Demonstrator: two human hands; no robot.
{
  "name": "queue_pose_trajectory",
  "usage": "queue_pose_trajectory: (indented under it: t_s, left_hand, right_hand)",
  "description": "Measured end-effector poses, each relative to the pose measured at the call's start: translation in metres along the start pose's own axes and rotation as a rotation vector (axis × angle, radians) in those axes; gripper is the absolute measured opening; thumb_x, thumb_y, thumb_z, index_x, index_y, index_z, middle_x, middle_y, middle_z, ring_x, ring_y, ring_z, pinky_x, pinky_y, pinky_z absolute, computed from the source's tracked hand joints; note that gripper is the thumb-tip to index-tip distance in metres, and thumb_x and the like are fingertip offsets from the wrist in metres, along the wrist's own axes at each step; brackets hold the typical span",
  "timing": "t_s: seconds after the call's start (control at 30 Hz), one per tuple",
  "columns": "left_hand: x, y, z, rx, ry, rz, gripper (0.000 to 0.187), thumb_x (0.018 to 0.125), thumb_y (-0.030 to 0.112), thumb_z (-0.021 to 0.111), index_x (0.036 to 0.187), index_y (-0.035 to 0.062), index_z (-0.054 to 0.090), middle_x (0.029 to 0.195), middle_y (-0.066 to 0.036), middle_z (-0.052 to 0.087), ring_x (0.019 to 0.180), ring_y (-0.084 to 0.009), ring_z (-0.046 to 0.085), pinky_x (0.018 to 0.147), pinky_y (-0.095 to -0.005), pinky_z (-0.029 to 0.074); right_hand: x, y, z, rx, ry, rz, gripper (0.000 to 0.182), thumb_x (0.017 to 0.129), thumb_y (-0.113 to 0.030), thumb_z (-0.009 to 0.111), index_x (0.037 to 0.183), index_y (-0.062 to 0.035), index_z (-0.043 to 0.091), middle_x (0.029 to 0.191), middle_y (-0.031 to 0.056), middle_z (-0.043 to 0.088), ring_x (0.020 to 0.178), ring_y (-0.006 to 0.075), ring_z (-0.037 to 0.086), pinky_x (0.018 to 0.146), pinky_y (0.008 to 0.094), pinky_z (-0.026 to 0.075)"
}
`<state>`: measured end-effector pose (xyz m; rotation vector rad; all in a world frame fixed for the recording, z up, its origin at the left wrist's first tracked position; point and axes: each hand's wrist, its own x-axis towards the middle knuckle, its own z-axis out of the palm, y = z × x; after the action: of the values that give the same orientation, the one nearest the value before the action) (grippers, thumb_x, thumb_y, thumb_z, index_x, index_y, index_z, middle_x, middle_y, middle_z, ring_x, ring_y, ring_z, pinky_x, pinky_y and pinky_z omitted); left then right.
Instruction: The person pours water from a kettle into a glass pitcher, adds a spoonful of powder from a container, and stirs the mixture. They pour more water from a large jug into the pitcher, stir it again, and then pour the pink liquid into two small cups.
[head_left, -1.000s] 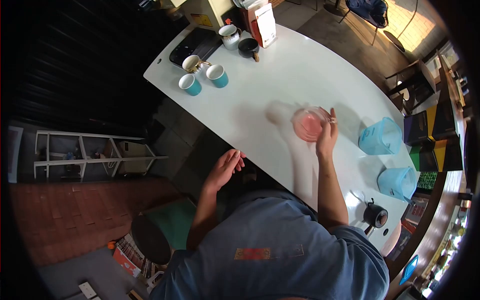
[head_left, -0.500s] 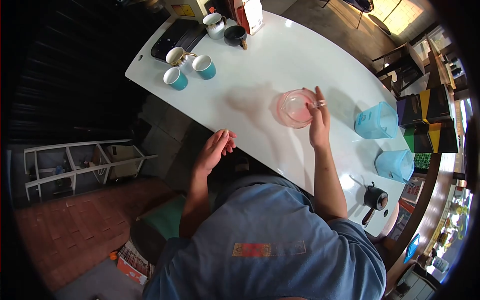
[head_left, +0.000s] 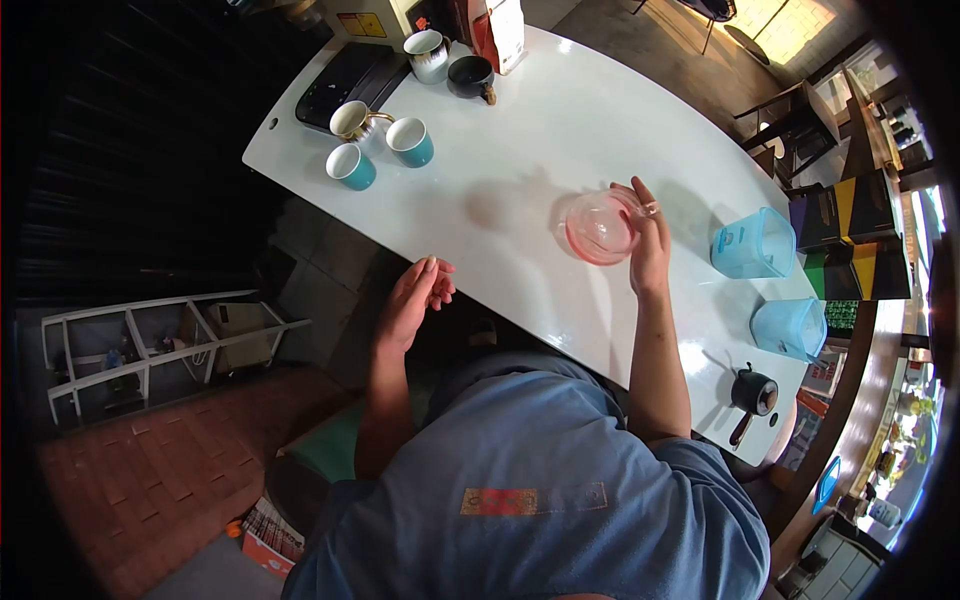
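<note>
My right hand (head_left: 650, 245) is wrapped round the handle of a clear glass jug (head_left: 590, 212) with pink liquid in it. The jug is tilted over the white table (head_left: 480, 140), and its shadow falls to the left. Off the table's near edge, my left hand (head_left: 413, 298) hangs with its fingers curled in and nothing visible in them. Two light-blue plastic containers (head_left: 752, 245) stand to the right of my right hand.
Two teal cups (head_left: 410, 143) and a gold-handled mug (head_left: 352, 121) stand at the left, by a black flat device (head_left: 345, 85). Behind them are a white-and-brown mug (head_left: 427, 58), a black cup (head_left: 470, 76) and a bag (head_left: 497, 38). A portafilter-like black tool (head_left: 753, 393) lies at the right end.
The jug has shifted slightly right and its tilt has changed, so its round side now shows more than its open top. My left hand has moved a little left.
</note>
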<state>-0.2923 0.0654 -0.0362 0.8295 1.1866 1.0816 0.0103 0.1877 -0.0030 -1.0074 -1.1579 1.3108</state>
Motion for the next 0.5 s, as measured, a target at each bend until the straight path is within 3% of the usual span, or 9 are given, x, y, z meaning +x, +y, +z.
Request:
queue_pose_trajectory:
  t_s: [0.1, 0.23, 0.3, 0.37, 0.5]
  left_hand:
    - [0.007, 0.0, -0.002, 0.021, -0.001, -0.022, 0.035, 0.1, 0.038, 0.04, 0.099, 0.0076, 0.058, 0.077, 0.001, 0.056, 0.07, -0.0059, 0.05, 0.062, -0.0202, 0.039]
    - [0.012, 0.006, 0.002, 0.006, -0.007, -0.011, 0.035, 0.1, 0.037, 0.04, 0.098, 0.0079, 0.059, 0.077, 0.001, 0.056, 0.07, -0.0057, 0.05, 0.062, -0.0201, 0.039]
    - [0.014, 0.007, 0.006, -0.019, -0.026, 0.007, 0.035, 0.1, 0.038, 0.041, 0.098, 0.0079, 0.059, 0.077, 0.001, 0.056, 0.07, -0.0055, 0.05, 0.061, -0.02, 0.039]
    - [0.019, 0.002, 0.009, -0.01, -0.051, -0.01, 0.035, 0.1, 0.038, 0.041, 0.097, 0.0078, 0.059, 0.077, 0.001, 0.056, 0.07, -0.0055, 0.05, 0.061, -0.02, 0.039]
    - [0.021, 0.007, 0.017, 0.009, -0.075, -0.013, 0.034, 0.1, 0.037, 0.042, 0.097, 0.0077, 0.059, 0.076, 0.002, 0.055, 0.069, -0.0053, 0.049, 0.061, -0.0198, 0.039]
  right_hand:
    - [-0.006, 0.0, 0.016, -0.171, 0.011, -0.085, 0.056, 0.084, -0.009, 0.04, 0.136, 0.0121, 0.033, 0.127, 0.0193, 0.054, 0.117, 0.0253, 0.051, 0.103, 0.0352, 0.035]
    - [-0.002, -0.002, -0.019, 0.013, -0.051, 0.056, 0.056, 0.087, -0.012, 0.044, 0.137, 0.012, 0.031, 0.129, 0.0193, 0.052, 0.121, 0.0255, 0.048, 0.105, 0.0347, 0.033]
    - [-0.004, -0.001, -0.014, 0.047, 0.011, 0.027, 0.057, 0.087, -0.012, 0.044, 0.137, 0.012, 0.031, 0.13, 0.0199, 0.051, 0.122, 0.0256, 0.046, 0.106, 0.0346, 0.031]
    - [-0.009, -0.006, -0.002, -0.179, 0.052, -0.094, 0.057, 0.085, -0.011, 0.042, 0.136, 0.0121, 0.032, 0.128, 0.0204, 0.053, 0.119, 0.0256, 0.049, 0.105, 0.0344, 0.032]
    - [-0.007, -0.009, -0.034, -0.109, -0.078, 0.018, 0.058, 0.087, -0.013, 0.047, 0.138, 0.0108, 0.031, 0.131, 0.0199, 0.051, 0.121, 0.0256, 0.047, 0.105, 0.0345, 0.033]
